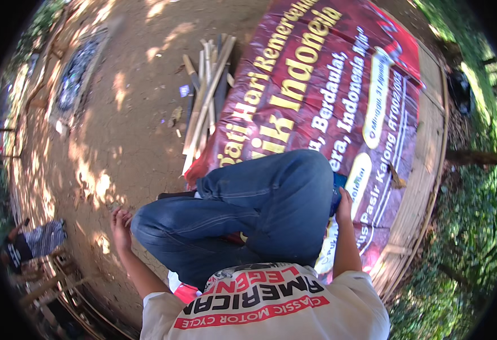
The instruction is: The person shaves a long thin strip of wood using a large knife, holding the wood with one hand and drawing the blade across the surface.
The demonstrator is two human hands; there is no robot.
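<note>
My left hand hangs in the air beside my left knee, over the bare ground. Its fingers are apart and slightly curled, with nothing in them. Close against my other knee, my right hand grips a small dark-blue object. My leg covers part of that object, so its kind is unclear. Under my legs spreads a large maroon printed banner with yellow and white lettering. I sit on it with my legs crossed in blue jeans.
The banner covers a bamboo platform whose edge curves along the right. Several bamboo slats lie in a pile ahead on the dirt ground. A person is at the far left near a wooden structure. Greenery borders the right.
</note>
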